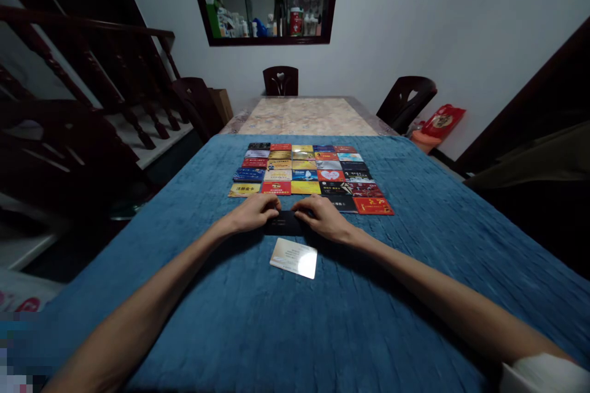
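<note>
A black card (283, 225) lies in front of me, with my left hand (254, 211) pinching its left end and my right hand (322, 216) pinching its right end. Both hands have their fingers closed, and their fingertips hide the card's upper corners. Closer to me, a pale shiny card (294, 257) with small print rests slightly turned on the blue cloth (258, 319). Just beyond my hands, several colourful cards sit in tight rows, among them a red card (374, 206) at the near right, a yellow card (306, 187) and a gold card (244, 190).
The blue cloth covers the near part of a long table, whose patterned top (304, 115) shows at the far end. Dark chairs stand around it, one chair (281, 81) at the far end. A red bag (445, 120) is at the right; a wooden railing (87, 21) runs along the left.
</note>
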`<state>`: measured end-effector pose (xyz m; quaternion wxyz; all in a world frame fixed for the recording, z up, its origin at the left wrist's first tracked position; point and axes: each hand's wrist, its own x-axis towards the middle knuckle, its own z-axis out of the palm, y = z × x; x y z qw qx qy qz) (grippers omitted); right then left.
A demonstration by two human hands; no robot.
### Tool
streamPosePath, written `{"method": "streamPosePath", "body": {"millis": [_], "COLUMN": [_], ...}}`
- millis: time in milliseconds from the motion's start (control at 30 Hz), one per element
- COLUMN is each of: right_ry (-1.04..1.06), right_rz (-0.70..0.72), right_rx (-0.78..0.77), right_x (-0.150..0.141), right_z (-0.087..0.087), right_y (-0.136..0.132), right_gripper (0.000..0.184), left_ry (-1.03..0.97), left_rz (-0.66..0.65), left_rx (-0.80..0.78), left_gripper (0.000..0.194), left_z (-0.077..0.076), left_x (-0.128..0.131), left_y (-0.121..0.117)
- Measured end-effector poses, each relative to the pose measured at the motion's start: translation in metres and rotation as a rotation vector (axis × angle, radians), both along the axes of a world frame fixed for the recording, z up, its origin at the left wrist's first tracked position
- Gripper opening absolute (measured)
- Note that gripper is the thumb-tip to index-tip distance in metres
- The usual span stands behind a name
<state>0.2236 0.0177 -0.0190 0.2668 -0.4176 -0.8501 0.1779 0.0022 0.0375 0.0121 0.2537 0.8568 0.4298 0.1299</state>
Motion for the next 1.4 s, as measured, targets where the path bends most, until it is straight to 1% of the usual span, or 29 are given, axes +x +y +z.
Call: {"method": "streamPosePath", "body": {"millis": [200,333,500,733,833,900,1033,1167,1267,1333,1400], "right_ry": [0.004,0.001,0.034,0.004,0.005,-0.004,-0.063,-0.141,-0.196,-0.247,-0.306], "right_rz": [-0.053,-0.060,-0.063,-0.048,-0.068,-0.105,-0.162,-0.153,-0.147,-0.136,-0.124], "right_rx": [0.019,0.045,0.064,0.101,0.130,0.157,0.182,0.196,0.236,0.276,0.310], "right_x": [0.004,0.007,0.009,0.011,0.011,0.011,0.011,0.011,0.009,0.006,0.004], "right_z": [-0.003,-0.002,0.001,0.003,0.003,0.003,0.004,0.006,0.009,0.010,0.011], "right_y": [0.005,0.006,0.006,0.009,0.009,0.008,0.007,0.005,0.000,-0.004,-0.008], "right_gripper": [0.021,0.020,0.019,0.017,0.016,0.015,0.015,0.017,0.018,0.023,0.033], "left_ry": [0.009,-0.007,-0.091,-0.162,-0.190,-0.212,-0.248,-0.247,-0.250,-0.251,-0.252], "left_rz": [0.012,0.027,0.065,0.073,0.072,0.068,0.058,0.063,0.076,0.091,0.111], "left_rx": [0.017,0.028,0.027,0.031,0.041,0.038,0.007,-0.005,0.000,0.006,0.003], "left_gripper": [0.007,0.009,0.012,0.012,0.014,0.014,0.012,0.012,0.011,0.010,0.009], "left_z": [0.000,0.003,0.005,0.007,0.009,0.010,0.010,0.009,0.008,0.006,0.004], "left_x": [-0.002,-0.002,0.000,0.003,0.004,0.006,0.007,0.008,0.008,0.006,0.005], "left_y": [0.003,0.002,-0.001,-0.004,-0.006,-0.008,-0.011,-0.011,-0.009,-0.007,-0.004]}}
